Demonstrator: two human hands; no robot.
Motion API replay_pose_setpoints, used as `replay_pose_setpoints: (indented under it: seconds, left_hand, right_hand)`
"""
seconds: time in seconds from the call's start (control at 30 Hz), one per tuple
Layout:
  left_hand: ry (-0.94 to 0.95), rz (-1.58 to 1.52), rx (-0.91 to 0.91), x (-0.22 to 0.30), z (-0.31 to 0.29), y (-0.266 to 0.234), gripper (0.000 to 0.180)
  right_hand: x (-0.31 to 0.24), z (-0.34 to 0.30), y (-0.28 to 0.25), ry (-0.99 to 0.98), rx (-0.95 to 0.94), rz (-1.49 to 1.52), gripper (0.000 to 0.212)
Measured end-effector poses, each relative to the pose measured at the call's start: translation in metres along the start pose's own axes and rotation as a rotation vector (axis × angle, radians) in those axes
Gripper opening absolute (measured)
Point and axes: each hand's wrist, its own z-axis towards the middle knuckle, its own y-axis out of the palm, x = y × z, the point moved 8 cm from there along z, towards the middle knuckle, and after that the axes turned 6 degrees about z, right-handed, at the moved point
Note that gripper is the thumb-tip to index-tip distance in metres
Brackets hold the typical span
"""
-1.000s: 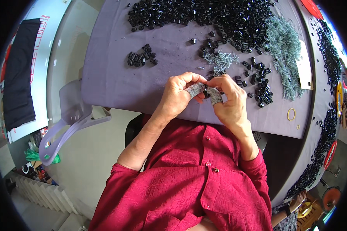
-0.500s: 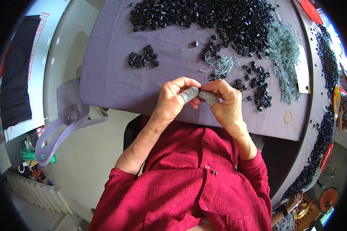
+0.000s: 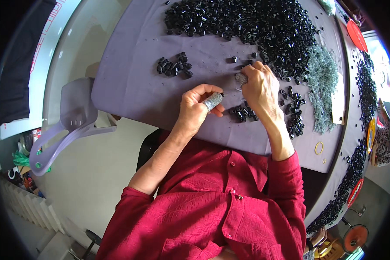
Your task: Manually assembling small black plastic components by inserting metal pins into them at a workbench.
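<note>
My left hand (image 3: 196, 106) is closed just off the table's front edge, its thumb in a grey knitted finger sleeve. Pinched at its fingertips is a small black plastic part (image 3: 222, 94), mostly hidden. Farther right, my right hand (image 3: 262, 86) reaches down to the table with fingers curled, a grey sleeve on its thumb too. Its fingertips are over the spot of the small metal springs (image 3: 238, 90), which the hand largely covers. Whether it grips one is hidden. Beside its wrist lies a small group of black parts (image 3: 242, 113).
A large heap of black parts (image 3: 242, 19) fills the far side of the cloth-covered table (image 3: 134, 82). A tangle of springs (image 3: 323, 86) lies right of it, near yellow rubber bands (image 3: 319, 148). Another small cluster of black parts (image 3: 174, 65) sits left. A mauve plastic stool (image 3: 76, 110) stands left.
My right hand has left my left hand's fingertips and moved right and away, onto the springs. My left hand stays in place with the black part. The view has shifted slightly.
</note>
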Motion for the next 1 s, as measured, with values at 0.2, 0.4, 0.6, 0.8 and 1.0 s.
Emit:
replay_pose_setpoints:
  seconds: [0.2,0.4,0.6,0.8,1.0]
  left_hand:
    - [0.022,0.022,0.007,0.002,0.001,0.002,0.015]
    - [0.032,-0.015,0.028,0.002,0.001,0.001,0.017]
    - [-0.011,0.027,0.039,0.001,0.0,0.001,0.015]
    - [-0.026,0.002,0.045,-0.001,-0.003,0.008,0.014]
    - [0.014,0.003,0.029,-0.001,-0.001,0.014,0.013]
  right_hand:
    - [-0.014,-0.004,0.002,-0.146,0.046,0.013,0.009]
    - [-0.021,-0.008,-0.002,-0.225,0.044,0.091,0.022]
    - [-0.003,-0.036,-0.005,0.282,-0.072,0.862,0.036]
    - [0.013,-0.063,0.017,0.583,0.004,1.283,0.031]
    - [0.006,-0.066,0.017,0.555,0.021,1.173,0.019]
